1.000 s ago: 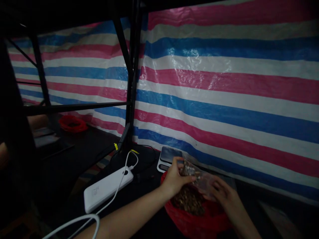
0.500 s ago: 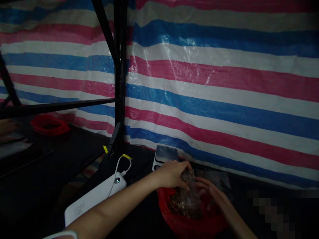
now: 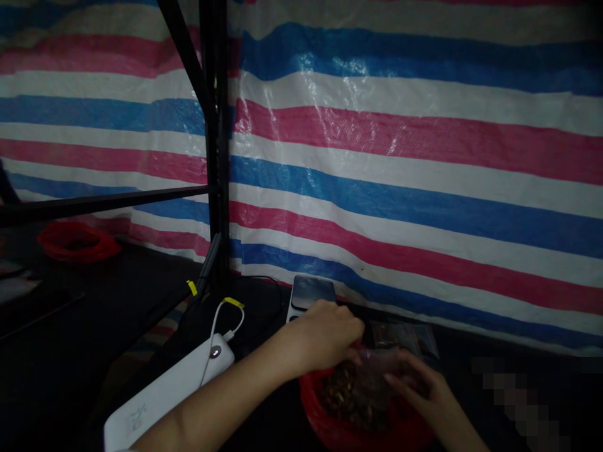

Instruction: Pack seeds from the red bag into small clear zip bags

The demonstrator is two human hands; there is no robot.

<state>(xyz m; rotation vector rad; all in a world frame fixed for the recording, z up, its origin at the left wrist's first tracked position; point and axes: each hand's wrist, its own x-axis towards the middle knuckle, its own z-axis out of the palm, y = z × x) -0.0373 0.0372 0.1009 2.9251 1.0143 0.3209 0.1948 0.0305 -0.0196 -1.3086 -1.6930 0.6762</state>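
Observation:
A clear plastic bag (image 3: pixel 377 370) lies low across the mouth of a red plastic-lined bowl (image 3: pixel 320 402), which is heaped with small brown pieces (image 3: pixel 348 398). My left hand (image 3: pixel 325 336) grips the bag's left end from above, its fingertips partly hidden. My right hand (image 3: pixel 414 383) holds the bag's right side, with fingers spread over the plastic. The bag's contents are too dim to make out. Just behind my left hand stands a digital kitchen scale (image 3: pixel 313 292).
A white power bank (image 3: pixel 169 389) with a white cable lies left of my left forearm. A black metal post (image 3: pixel 214 125) rises before a striped tarpaulin (image 3: pixel 400 157). Flat packets (image 3: pixel 400 336) lie behind the bowl, and a red coil (image 3: pixel 78 242) sits far left.
The bag has dropped from nearly upright to lying low over the bowl. My hands have moved closer to the bowl's contents, and the whole view has shifted slightly left and upward.

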